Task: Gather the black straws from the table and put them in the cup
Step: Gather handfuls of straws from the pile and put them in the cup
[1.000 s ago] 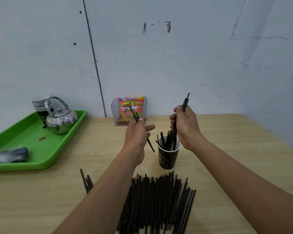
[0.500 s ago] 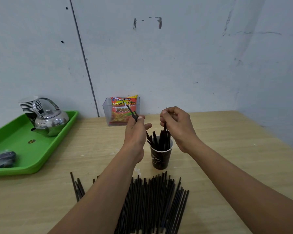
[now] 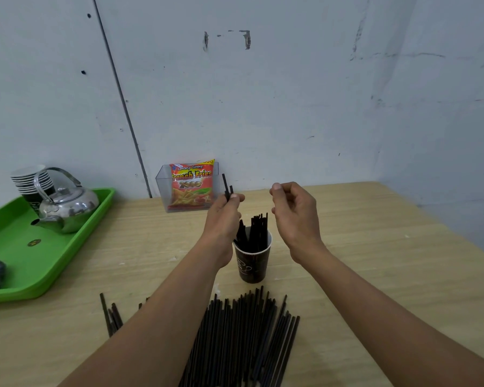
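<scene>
Pinching few black straws (image 3: 226, 188) upright, left hand (image 3: 222, 216) is hovering centre frame, just left of cup (image 3: 252, 261); right hand (image 3: 295, 219) is hanging loosely curled, empty. Large pile (image 3: 243, 336) is lying on table (image 3: 389, 247), bottom centre. Risk: wrist nudging light, top-heavy cup, tipping it.

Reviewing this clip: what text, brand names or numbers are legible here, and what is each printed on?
"Kentang Goreng": small white script at the top of the snack packet.
"French Fries": large yellow letters on the same packet.
"2000": under that on the packet, less crisp.
Cup: a white printed mark, not readable as text.
Stacked cups at far left: white lettering, partly hidden and unreadable.
</scene>
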